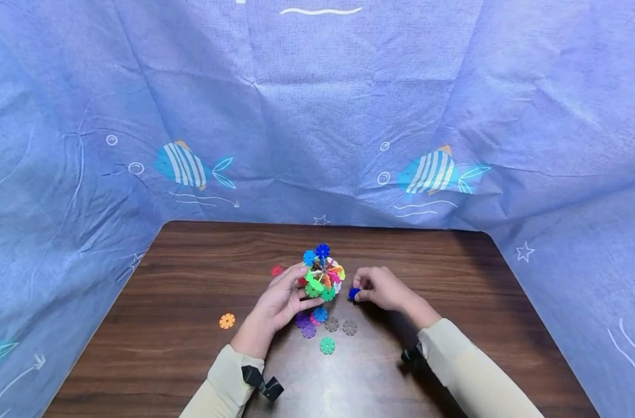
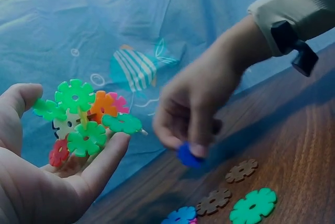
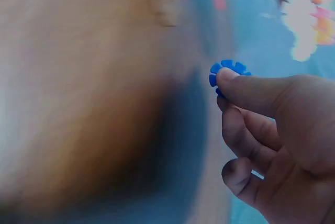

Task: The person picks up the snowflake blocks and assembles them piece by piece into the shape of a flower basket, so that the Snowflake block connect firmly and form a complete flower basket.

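My left hand (image 1: 279,299) holds a cluster of joined plastic snowflake discs (image 1: 325,277), raised over the table. Its thumb and fingers are on both sides of the cluster, which mixes green, orange, pink, white, red and blue discs. In the left wrist view a green disc (image 2: 75,96) tops the cluster. Right of it, my right hand (image 1: 384,288) pinches a single dark blue snowflake disc (image 3: 228,71) between thumb and fingers, apart from the cluster. The lower part of that disc is hidden behind the thumb and fingers.
Loose discs lie on the wooden table (image 1: 181,371): a green one (image 1: 327,345), a grey-brown one (image 1: 350,328), a purple one (image 1: 309,331), a blue one (image 1: 320,314), an orange one (image 1: 226,321) and a red one (image 1: 277,270). A fish-print cloth (image 1: 317,128) hangs behind.
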Tool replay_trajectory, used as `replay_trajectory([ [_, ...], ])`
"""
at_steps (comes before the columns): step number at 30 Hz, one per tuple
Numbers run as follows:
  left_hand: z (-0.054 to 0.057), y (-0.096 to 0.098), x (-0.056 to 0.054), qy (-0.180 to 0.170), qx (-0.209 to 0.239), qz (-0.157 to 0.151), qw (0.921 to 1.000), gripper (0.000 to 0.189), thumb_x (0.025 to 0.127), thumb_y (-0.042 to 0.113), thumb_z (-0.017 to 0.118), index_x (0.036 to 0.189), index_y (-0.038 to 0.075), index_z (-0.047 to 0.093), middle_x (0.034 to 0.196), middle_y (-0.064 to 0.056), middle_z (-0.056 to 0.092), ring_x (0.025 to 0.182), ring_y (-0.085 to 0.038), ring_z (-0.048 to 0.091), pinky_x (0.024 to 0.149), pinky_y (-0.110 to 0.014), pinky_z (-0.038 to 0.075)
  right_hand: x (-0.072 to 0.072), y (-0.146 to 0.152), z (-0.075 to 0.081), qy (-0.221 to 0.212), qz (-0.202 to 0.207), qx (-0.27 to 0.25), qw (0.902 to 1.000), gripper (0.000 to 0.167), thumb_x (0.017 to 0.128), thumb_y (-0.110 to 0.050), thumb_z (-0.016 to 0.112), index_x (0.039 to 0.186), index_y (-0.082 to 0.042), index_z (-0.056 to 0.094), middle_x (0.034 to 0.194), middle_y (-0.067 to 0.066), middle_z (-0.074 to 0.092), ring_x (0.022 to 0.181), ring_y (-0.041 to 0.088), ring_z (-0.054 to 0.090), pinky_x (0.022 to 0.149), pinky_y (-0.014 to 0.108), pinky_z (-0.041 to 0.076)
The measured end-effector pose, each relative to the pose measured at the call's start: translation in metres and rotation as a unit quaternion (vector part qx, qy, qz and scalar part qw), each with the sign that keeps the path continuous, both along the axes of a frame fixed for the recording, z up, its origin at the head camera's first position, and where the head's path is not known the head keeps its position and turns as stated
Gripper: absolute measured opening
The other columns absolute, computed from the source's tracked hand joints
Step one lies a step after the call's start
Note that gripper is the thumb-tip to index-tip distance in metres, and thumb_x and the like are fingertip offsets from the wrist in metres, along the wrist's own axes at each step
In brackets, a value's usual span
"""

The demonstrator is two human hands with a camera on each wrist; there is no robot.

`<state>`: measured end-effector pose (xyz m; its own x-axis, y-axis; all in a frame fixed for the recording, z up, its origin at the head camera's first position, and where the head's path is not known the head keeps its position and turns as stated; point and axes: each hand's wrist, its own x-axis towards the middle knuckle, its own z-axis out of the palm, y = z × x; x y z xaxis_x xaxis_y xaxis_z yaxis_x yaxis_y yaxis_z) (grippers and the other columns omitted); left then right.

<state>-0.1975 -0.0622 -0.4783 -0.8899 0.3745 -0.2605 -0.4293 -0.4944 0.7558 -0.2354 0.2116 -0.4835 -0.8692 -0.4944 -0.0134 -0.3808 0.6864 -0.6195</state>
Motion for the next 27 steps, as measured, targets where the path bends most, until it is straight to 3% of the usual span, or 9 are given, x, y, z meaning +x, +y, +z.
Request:
replay_trajectory([
  [4, -0.004, 0.0, -0.001, 0.0, -0.008, 0.001, 1.0, 0.059, 0.103, 0.026, 0.057, 0.154, 0.008, 0.034, 0.147, -0.02, 0.046, 0.118, -0.029, 0.065, 0.108, -0.063, 0.047, -0.005, 0.0, 0.018, 0.02, -0.082, -0.091, 0.9923, 0.017, 0.084, -0.011, 0.084, 0.093, -0.014, 0.07, 0.082, -0.002, 0.071, 0.074, 0.012, 0.064, 0.069, 0.027, 0.055],
  [7, -0.006, 0.001, -0.001, 0.0, -0.012, 0.002, 0.9999, 0.061, 0.104, 0.027, 0.058, 0.156, 0.008, 0.033, 0.149, -0.021, 0.045, 0.121, -0.03, 0.064, 0.108, -0.063, 0.046, -0.005, -0.003, 0.03, 0.026, -0.131, -0.194, 0.9719, 0.014, 0.088, -0.009, 0.081, 0.099, -0.009, 0.072, 0.085, 0.008, 0.072, 0.071, 0.012, 0.063, 0.063, 0.027, 0.054],
  [10, -0.006, 0.001, -0.001, -0.003, -0.014, 0.0, 0.9999, 0.064, 0.103, 0.029, 0.06, 0.157, 0.009, 0.032, 0.152, -0.022, 0.042, 0.124, -0.032, 0.062, 0.108, -0.064, 0.045, -0.002, -0.009, 0.035, 0.013, -0.144, -0.284, 0.9478, 0.016, 0.092, -0.006, 0.075, 0.107, -0.002, 0.073, 0.088, 0.018, 0.071, 0.068, 0.01, 0.061, 0.056, 0.025, 0.052],
  [12, -0.007, 0.001, -0.001, -0.001, -0.017, -0.005, 0.9998, 0.066, 0.103, 0.03, 0.061, 0.158, 0.008, 0.031, 0.153, -0.023, 0.041, 0.126, -0.033, 0.061, 0.108, -0.064, 0.045, 0.002, -0.014, 0.036, 0.004, -0.144, -0.317, 0.9373, 0.019, 0.094, -0.005, 0.072, 0.113, 0.0, 0.073, 0.091, 0.022, 0.071, 0.066, 0.008, 0.06, 0.053, 0.024, 0.05],
  [21, -0.008, 0.003, -0.003, 0.016, -0.022, -0.006, 0.9996, 0.061, 0.105, 0.031, 0.054, 0.156, 0.006, 0.031, 0.153, -0.022, 0.042, 0.126, -0.029, 0.06, 0.113, -0.063, 0.041, 0.008, -0.032, 0.026, 0.022, -0.182, -0.336, 0.924, 0.016, 0.092, -0.008, 0.077, 0.106, -0.001, 0.077, 0.087, 0.021, 0.073, 0.067, 0.01, 0.057, 0.056, 0.018, 0.044],
  [24, -0.008, 0.003, -0.004, 0.021, -0.029, -0.002, 0.9994, 0.059, 0.105, 0.031, 0.053, 0.155, 0.006, 0.033, 0.15, -0.02, 0.046, 0.123, -0.027, 0.062, 0.112, -0.062, 0.043, 0.006, -0.035, 0.022, 0.022, -0.174, -0.329, 0.9279, 0.016, 0.093, -0.007, 0.075, 0.107, 0.002, 0.077, 0.087, 0.024, 0.072, 0.067, 0.011, 0.057, 0.057, 0.019, 0.047],
  [27, -0.01, 0.002, -0.005, 0.029, -0.038, -0.001, 0.9988, 0.058, 0.105, 0.03, 0.052, 0.155, 0.006, 0.034, 0.148, -0.018, 0.049, 0.121, -0.026, 0.063, 0.11, -0.059, 0.046, 0.007, -0.039, 0.027, 0.02, -0.16, -0.321, 0.9332, 0.017, 0.094, -0.004, 0.073, 0.108, 0.006, 0.075, 0.089, 0.026, 0.073, 0.07, 0.012, 0.06, 0.061, 0.024, 0.053],
])
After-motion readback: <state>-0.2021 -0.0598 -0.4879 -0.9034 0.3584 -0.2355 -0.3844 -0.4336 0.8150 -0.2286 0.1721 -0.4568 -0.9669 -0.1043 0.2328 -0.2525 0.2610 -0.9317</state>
